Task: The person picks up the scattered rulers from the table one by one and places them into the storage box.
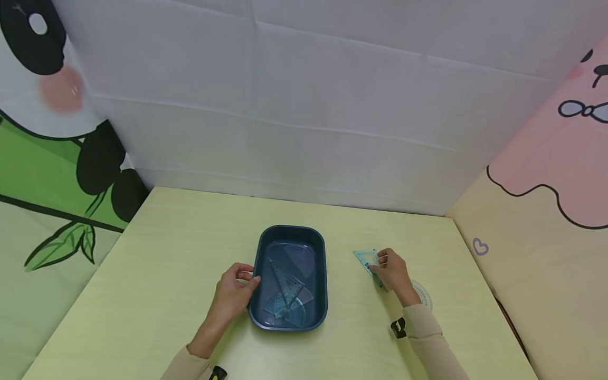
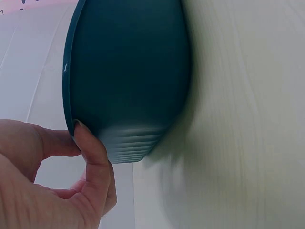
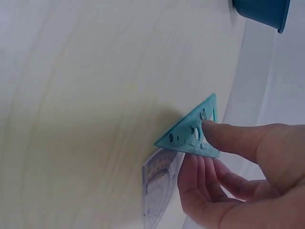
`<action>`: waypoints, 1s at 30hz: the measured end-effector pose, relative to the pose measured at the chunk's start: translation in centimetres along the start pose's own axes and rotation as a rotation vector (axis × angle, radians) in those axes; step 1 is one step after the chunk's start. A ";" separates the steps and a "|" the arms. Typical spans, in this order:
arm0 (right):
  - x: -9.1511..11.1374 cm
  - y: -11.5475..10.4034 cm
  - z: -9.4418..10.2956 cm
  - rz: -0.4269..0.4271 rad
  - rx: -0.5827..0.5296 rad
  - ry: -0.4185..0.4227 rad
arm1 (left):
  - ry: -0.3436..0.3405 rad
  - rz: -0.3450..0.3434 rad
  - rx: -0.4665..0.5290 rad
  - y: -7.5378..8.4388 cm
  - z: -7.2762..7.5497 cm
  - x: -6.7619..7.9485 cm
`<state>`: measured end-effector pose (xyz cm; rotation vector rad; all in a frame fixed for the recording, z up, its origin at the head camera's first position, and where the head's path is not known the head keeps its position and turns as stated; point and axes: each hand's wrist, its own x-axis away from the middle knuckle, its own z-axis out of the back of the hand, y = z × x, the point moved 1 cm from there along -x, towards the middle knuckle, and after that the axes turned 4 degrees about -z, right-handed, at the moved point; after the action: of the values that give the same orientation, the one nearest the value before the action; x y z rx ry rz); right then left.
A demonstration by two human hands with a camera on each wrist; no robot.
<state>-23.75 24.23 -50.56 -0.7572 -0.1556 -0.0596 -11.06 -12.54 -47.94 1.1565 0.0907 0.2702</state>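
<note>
My left hand (image 1: 234, 293) pinches the left rim of a dark blue plastic tray (image 1: 325, 285), thumb and finger on either side of the edge in the left wrist view. Inside the tray lie a clear set square (image 1: 286, 282) and a clear protractor (image 1: 295, 311), overlapping. To the right of the tray, my right hand (image 1: 393, 272) holds a teal set square (image 3: 190, 133) between thumb and fingers, tilted above the table. A clear protractor (image 3: 159, 183) lies on the table under that hand, partly hidden by the wrist in the head view.
The pale yellow table (image 1: 190, 237) meets a white cloth backdrop (image 1: 309, 105) at its far edge. Printed cloths with cartoon figures hang at left and right. Black wrist straps (image 1: 398, 328) show near the sleeves.
</note>
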 end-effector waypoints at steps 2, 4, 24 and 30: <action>0.0 0.1 0.0 0.003 -0.005 0.009 | 0.001 0.002 0.001 -0.1 0.0 0.0; 0.0 0.1 0.1 0.012 -0.011 0.016 | 0.002 0.002 0.000 -0.1 0.0 0.0; 0.2 0.3 0.6 0.035 -0.050 0.019 | 0.006 0.003 0.004 -0.4 -0.2 -0.2; 0.3 0.0 0.7 0.049 -0.061 0.019 | 0.010 0.007 0.002 -0.6 -0.2 -0.3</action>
<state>-23.57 24.71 -50.08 -0.8208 -0.1177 -0.0250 -11.32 -12.61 -48.56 1.1579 0.0959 0.2816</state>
